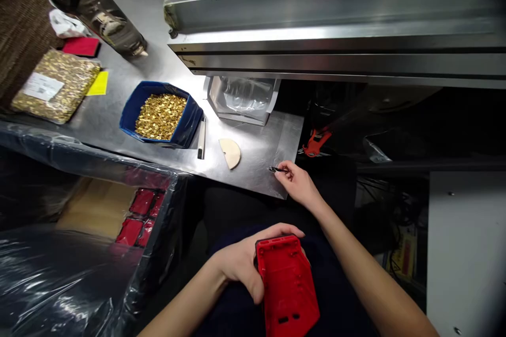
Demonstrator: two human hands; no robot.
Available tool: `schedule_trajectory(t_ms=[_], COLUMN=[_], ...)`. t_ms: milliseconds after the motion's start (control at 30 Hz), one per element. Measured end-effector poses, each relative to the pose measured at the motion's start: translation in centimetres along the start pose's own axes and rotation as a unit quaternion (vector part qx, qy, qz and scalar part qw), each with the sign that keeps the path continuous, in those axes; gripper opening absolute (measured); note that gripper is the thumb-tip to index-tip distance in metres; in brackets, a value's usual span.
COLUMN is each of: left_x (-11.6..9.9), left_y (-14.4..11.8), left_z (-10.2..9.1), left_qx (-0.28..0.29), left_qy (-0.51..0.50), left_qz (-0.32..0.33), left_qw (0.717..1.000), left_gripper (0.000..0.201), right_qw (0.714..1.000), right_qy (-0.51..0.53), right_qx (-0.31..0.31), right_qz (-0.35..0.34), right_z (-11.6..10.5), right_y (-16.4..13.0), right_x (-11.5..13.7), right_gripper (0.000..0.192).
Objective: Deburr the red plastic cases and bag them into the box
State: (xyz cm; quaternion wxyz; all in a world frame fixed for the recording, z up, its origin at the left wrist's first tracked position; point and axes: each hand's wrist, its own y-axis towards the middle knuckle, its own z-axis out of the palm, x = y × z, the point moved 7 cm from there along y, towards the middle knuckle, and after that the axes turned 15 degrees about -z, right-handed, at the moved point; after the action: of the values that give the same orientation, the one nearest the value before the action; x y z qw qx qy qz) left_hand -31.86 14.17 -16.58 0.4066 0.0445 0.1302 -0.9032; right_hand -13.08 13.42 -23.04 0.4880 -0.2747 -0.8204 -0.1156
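My left hand (247, 260) is wrapped round a red plastic shell (288, 287) with a black edge, held low in front of my body. Its hollow inner side faces up, showing small posts and two slots near the lower end. Close to the corner of the metal table (256, 179), my right hand (299, 185) pinches a small dark tool (273, 169) with a shiny tip. I cannot make out its exact kind. A half-round pale disc (230, 153) lies to the left of that hand.
A blue bin (193, 121) holds small brass-coloured parts (162, 116); a white-handled tool (201, 139) lies beside it. Behind are a grey bin (245, 116), a bottle (114, 26) and a conveyor (336, 37). Red-handled pliers (316, 143) hang right. A plastic-lined box (174, 195) holds red pieces (130, 230).
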Motion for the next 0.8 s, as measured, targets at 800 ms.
schedule_trajectory(t_ms=[800], left_x=[-1.2], left_y=[1.7], left_z=[0.5], left_qx=[-0.129], left_qy=[0.041], left_qz=[0.001], left_qw=[0.991], left_gripper=[0.096], right_qw=[0.988], right_qy=[-0.045], right_qx=[0.039], right_qz=[-0.140], right_z=[-4.7], right_y=[-11.6], right_x=[13.2], right_gripper=[0.020])
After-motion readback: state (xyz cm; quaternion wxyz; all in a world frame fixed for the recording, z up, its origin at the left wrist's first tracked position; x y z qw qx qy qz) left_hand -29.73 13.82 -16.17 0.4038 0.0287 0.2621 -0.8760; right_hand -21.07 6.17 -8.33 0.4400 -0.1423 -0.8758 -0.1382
